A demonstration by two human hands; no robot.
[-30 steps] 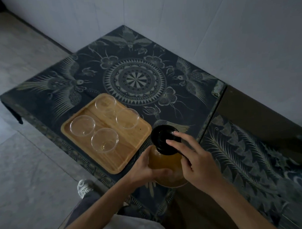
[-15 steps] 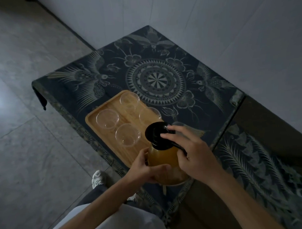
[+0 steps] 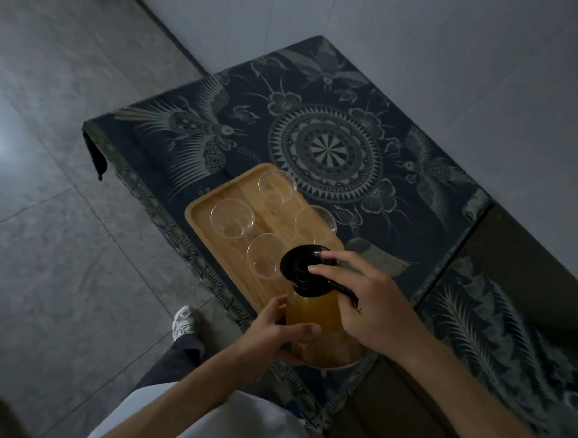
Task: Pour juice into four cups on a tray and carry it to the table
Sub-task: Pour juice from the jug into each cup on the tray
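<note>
A glass jug of orange juice [image 3: 314, 319] with a black lid [image 3: 299, 262] stands at the near edge of the low table, partly over the wooden tray [image 3: 202, 218]. My left hand [image 3: 278, 334] wraps the jug's body from the left. My right hand [image 3: 369, 301] grips the black handle, with its fingers on the lid. Several clear glass cups stand empty on the tray: far [image 3: 277, 185], left [image 3: 232, 219], right [image 3: 315, 222], near [image 3: 266, 255].
The low table [image 3: 310, 126] is covered by a dark patterned cloth and stands against a white wall. A second patterned surface [image 3: 481, 326] lies to the right across a gap. Grey floor tiles spread to the left, with my shoe [image 3: 185, 322] below the tray.
The camera has swung left, so the table and tray sit further right in view. Both hands stay on the jug, which has shifted slightly towards the tray.
</note>
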